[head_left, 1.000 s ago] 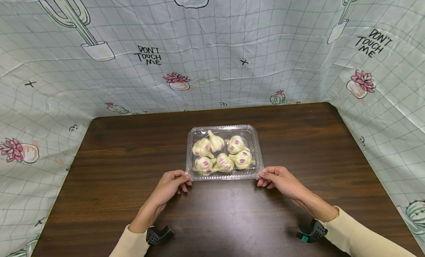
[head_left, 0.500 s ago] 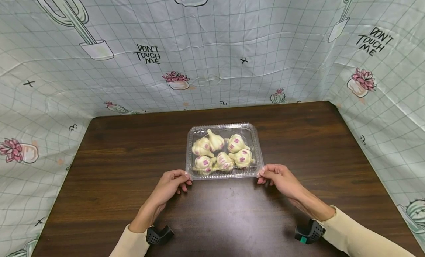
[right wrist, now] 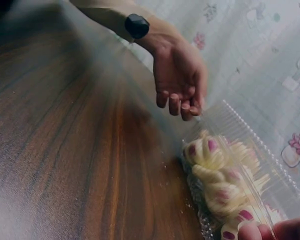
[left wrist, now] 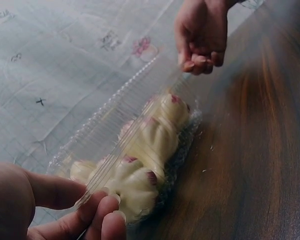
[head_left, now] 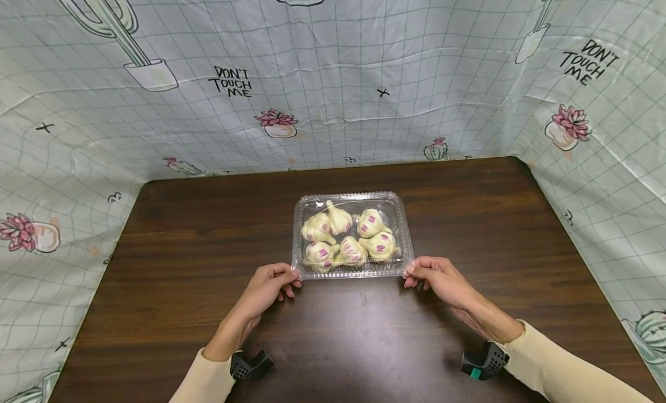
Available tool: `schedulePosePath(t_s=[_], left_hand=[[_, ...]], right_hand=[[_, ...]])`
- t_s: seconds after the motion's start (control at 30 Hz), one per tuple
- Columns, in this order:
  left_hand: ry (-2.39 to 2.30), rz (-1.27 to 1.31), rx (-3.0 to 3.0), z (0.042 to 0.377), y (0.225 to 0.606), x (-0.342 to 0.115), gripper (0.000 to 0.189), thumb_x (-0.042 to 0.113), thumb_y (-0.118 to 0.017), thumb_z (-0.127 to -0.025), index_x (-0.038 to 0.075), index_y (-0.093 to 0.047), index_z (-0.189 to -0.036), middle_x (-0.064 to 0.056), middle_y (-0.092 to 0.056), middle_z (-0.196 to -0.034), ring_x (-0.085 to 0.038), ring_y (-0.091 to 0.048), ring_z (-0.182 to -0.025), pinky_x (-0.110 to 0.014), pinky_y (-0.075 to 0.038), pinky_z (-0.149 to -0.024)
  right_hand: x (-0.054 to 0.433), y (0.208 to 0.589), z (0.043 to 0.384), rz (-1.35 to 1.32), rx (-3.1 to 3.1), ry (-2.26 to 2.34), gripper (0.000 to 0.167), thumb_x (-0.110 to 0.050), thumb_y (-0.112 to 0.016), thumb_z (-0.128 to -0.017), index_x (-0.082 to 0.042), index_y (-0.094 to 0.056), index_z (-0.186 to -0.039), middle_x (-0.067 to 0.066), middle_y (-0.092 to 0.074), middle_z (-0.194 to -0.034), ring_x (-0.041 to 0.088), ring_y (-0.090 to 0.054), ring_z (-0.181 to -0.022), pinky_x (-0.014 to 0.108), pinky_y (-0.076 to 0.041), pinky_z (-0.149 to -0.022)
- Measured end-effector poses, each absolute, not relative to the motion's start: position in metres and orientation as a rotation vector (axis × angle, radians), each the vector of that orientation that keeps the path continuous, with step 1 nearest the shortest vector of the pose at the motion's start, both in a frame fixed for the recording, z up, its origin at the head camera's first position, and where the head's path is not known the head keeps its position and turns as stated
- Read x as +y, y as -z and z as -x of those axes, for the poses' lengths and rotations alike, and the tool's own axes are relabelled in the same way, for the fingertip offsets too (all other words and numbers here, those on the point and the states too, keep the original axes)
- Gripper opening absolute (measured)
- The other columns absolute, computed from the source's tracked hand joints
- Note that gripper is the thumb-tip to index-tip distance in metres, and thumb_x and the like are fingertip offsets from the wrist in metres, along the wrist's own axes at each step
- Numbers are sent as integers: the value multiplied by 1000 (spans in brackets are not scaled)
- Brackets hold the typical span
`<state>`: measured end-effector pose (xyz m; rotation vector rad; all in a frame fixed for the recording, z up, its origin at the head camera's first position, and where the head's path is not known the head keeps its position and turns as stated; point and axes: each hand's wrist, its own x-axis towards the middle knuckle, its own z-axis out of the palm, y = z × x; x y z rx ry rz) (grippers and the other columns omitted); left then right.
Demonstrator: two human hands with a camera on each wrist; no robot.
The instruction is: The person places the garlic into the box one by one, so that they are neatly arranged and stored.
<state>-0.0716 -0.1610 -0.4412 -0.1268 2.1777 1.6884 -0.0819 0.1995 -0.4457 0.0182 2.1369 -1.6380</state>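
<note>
A clear plastic clamshell container stands in the middle of the table, with several pale garlic bulbs marked in purple inside. My left hand pinches its front left corner between thumb and fingers. At the front right corner, my right hand pinches the rim in the same way. The left wrist view shows the thumb and fingertips on the thin plastic edge, beside a garlic bulb. Only a few fingertips of the right hand show in the right wrist view, at the container's edge.
The dark wood-grain table has rounded back corners. A pale gridded cloth with printed cacti hangs behind it and along both sides. Black wrist devices sit on both wrists.
Both hands keep their pinch on the container's corners. The head view has tilted slightly, and the right forearm has shifted a little to the left.
</note>
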Motion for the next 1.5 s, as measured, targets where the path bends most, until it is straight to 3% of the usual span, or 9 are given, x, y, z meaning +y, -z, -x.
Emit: schedulePosePath(t_s=[0.47,0.9,1.5], left_hand=[[-1676,126,2161,71,442,-162,21,13,-59,-107,-5,-70,-106,-5,-71,-89,-13,-60,-70,-23,-47,-61],[-1673,123,2170,71,444,-163,23,14,-59,-108,-5,-70,-108,-6,-73,-91,-14,-62,-71,-23,-49,-60],[-1644,61,2178,69,443,-164,25,18,-61,-108,-6,-69,-112,-11,-73,-98,-14,-62,-74,-24,-51,-61]], right_hand=[[200,447,81,15,2166,1629,24,-10,-57,-107,10,-70,-103,0,-72,-86,10,-66,-84,26,-55,-77],[204,446,80,30,2156,1571,29,-19,-57,-110,6,-72,-110,3,-75,-95,17,-68,-91,30,-58,-82],[208,442,79,67,2213,1563,28,-18,-61,-108,7,-71,-113,9,-76,-100,20,-69,-92,32,-61,-82]])
